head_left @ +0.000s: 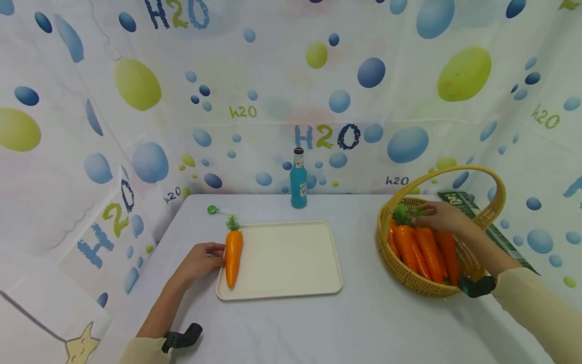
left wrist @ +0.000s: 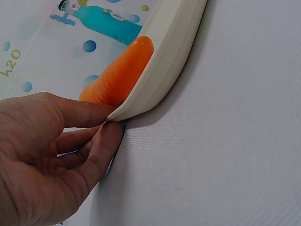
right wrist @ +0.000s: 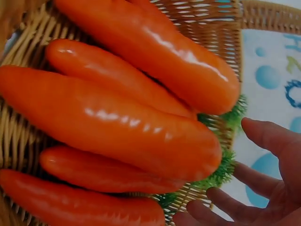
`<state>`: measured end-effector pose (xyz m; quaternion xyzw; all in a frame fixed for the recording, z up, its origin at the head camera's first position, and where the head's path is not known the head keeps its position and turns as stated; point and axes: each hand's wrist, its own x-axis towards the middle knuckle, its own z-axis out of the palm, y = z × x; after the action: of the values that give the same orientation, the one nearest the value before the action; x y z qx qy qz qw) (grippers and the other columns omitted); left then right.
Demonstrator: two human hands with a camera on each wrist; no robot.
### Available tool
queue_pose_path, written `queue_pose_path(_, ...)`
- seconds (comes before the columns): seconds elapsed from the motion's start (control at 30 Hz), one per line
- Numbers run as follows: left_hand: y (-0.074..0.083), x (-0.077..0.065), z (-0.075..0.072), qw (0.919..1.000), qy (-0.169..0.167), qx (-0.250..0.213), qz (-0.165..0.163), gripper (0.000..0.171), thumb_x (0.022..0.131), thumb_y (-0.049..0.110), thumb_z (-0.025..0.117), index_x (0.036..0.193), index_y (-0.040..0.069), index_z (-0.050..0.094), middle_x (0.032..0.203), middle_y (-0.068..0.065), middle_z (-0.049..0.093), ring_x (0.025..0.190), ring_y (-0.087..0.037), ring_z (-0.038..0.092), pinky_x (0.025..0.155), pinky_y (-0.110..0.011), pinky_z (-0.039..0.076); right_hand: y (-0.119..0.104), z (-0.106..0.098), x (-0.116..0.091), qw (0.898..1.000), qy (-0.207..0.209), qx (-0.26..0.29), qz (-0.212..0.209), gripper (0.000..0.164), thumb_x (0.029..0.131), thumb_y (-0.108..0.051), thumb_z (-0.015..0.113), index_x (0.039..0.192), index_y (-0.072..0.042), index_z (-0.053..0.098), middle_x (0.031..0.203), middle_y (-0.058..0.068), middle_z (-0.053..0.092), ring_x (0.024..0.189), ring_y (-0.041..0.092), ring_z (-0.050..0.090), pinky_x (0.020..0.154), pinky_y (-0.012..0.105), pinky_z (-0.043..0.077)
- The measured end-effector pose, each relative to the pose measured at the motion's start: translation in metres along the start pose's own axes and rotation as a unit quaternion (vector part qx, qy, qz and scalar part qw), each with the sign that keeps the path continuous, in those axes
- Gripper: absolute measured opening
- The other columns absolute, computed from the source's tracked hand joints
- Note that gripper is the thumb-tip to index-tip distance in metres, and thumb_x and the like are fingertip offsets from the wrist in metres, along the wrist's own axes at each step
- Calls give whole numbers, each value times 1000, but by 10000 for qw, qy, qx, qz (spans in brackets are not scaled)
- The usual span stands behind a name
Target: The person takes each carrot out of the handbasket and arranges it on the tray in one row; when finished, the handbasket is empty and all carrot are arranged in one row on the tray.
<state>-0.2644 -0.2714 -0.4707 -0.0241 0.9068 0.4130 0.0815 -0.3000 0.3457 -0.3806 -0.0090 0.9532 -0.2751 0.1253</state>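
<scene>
Pinching the rim of a cream-coloured, round-cornered rectangular tray [head_left: 291, 260] with the left hand [head_left: 202, 260], thumb on top and curled fingers below. Just beyond, on the white cloth [head_left: 282, 328], showing a small green round-headed object [head_left: 212, 209] with a thin pale stick, too small to make out further. Bearing along the tray's left side one glossy orange carrot [head_left: 234, 258] with a frilly green top, set top away and tip near; cannot tell whether touching the left thumb. Standing upright behind the tray, a slim bright-blue bottle [head_left: 298, 184] with a dark cap. Well apart to the right, showing a round tan wicker basket [head_left: 400, 275] with a tall arched handle, filled with several glossy orange carrots [head_left: 427, 253], laid side by side with green tops at the far side. Holding the right hand [head_left: 441, 217] over those tops, fingers spread and slightly bent, gripping nothing; cannot tell whether brushing the greenery. Showing behind the basket a flat dark-green printed sheet [head_left: 459, 199], partly hidden by handle and arm.
</scene>
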Motion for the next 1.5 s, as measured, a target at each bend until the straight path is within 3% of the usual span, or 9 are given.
queue_pose_path(0.3, 1, 1, -1, 9999, -42, -50, 90, 47, 87, 14, 71, 130, -2, 59, 107, -11, 62, 89, -24, 58, 79, -34, 54, -6, 7, 3, 9989, -14, -394, -240, 77, 93, -33, 67, 145, 11, 32, 138, 42, 36, 121, 58, 39, 95, 66, 38)
queue_pose_path(0.5, 0, 1, -1, 9999, -70, -132, 64, 47, 86, 13, 72, 129, -3, 60, 108, -12, 62, 91, -25, 59, 78, -33, 54, -8, 10, 1, 9998, -45, -153, -110, 86, 91, -28, 71, 148, 11, 21, 143, 42, 26, 126, 60, 31, 98, 69, 32)
queue_pose_path(0.77, 1, 1, -1, 10000, -55, -61, 21, 48, 88, 15, 71, 131, -3, 59, 108, -12, 62, 90, -24, 58, 79, -34, 55, -14, 11, 0, 9996, -126, 220, 111, 92, 90, -30, 72, 151, 5, 14, 139, 40, 29, 100, 46, 49, 76, 53, 53)
queue_pose_path(1.0, 0, 1, 0, 10000, -47, -34, 28, 47, 88, 15, 71, 130, -2, 59, 107, -11, 62, 89, -24, 58, 78, -33, 54, -18, 12, -1, 9996, -85, -99, -255, 87, 91, -30, 71, 149, 7, 18, 144, 41, 26, 125, 58, 35, 95, 67, 37)
queue_pose_path(1.07, -1, 1, 0, 10000, -60, -70, 25, 47, 88, 15, 71, 130, -2, 59, 107, -11, 62, 88, -24, 58, 78, -33, 54, -18, 12, -2, 9996, -168, 63, -196, 85, 91, -25, 70, 150, 6, 17, 143, 41, 27, 113, 53, 45, 90, 63, 44)
queue_pose_path(1.13, -1, 1, 0, 9999, -54, -98, 19, 47, 88, 14, 71, 130, -2, 59, 106, -11, 62, 88, -24, 58, 78, -33, 54, -18, 13, -5, 9992, -281, 266, -84, 82, 92, -18, 68, 151, 3, 14, 136, 39, 33, 90, 43, 55, 77, 55, 51)
queue_pose_path(1.27, -1, 1, 0, 10000, -58, -46, 23, 47, 88, 16, 71, 130, -2, 59, 107, -11, 62, 89, -24, 58, 79, -33, 54, -15, 16, -10, 9981, -410, 454, 101, 74, 92, -9, 64, 150, -2, 18, 110, 27, 44, 55, 21, 44, 53, 39, 48)
queue_pose_path(1.4, -1, 1, 0, 10000, -74, -27, 35, 47, 88, 16, 70, 131, -2, 59, 107, -11, 62, 90, -24, 58, 79, -34, 54, -13, 17, -13, 9991, -399, 165, 43, 61, 90, -10, 67, 138, 0, 32, 95, 19, 48, 61, 22, 49, 54, 39, 50)
queue_pose_path(1.5, -1, 1, -1, 9999, -64, -53, 57, 47, 88, 16, 71, 130, -2, 59, 107, -11, 62, 89, -24, 58, 79, -33, 54, -14, 17, -15, 9992, -377, -110, 50, 51, 89, -11, 69, 130, 2, 42, 98, 21, 50, 71, 26, 54, 58, 40, 53)
